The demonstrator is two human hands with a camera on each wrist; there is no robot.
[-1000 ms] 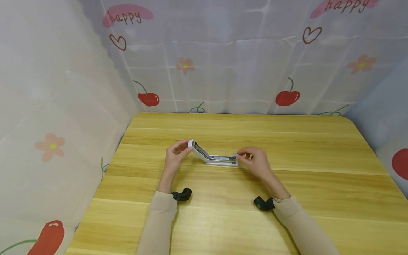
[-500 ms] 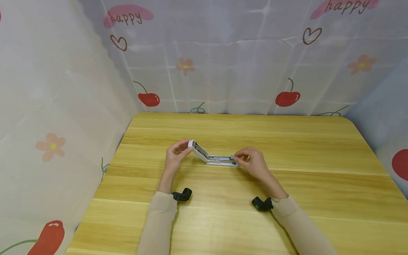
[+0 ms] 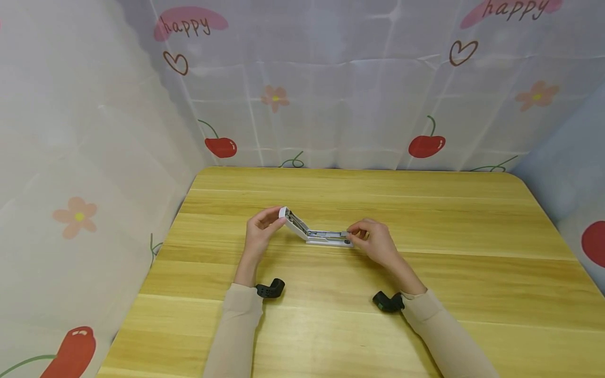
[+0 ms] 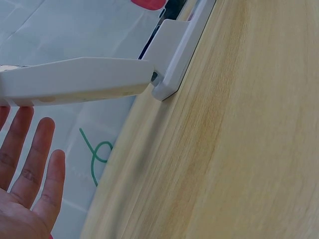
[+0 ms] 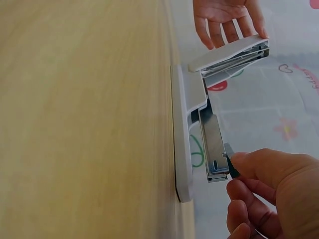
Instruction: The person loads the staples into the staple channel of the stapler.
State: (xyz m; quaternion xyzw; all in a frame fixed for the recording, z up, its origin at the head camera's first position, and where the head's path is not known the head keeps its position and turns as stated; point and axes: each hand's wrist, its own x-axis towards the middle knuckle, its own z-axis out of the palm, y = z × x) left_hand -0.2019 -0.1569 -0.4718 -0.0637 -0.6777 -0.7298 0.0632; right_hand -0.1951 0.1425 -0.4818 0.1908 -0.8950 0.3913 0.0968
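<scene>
A white stapler lies on the table with its top arm swung up and tilted left. My left hand holds the raised end of that top arm between thumb and fingers; in the left wrist view the other fingers stretch out below it. Over the front end of the metal magazine, my right hand pinches a short grey strip of staples between thumb and index finger. The strip sits at the magazine's rail; how far it is inside is hard to see.
The wooden table runs back to a white patterned curtain, and another curtain hangs along the left side. A black wrist camera is on the left wrist, another camera on the right.
My right hand has moved slightly left and down with the strip of staples, bringing it onto the magazine's front end. The left hand and stapler have stayed put.
</scene>
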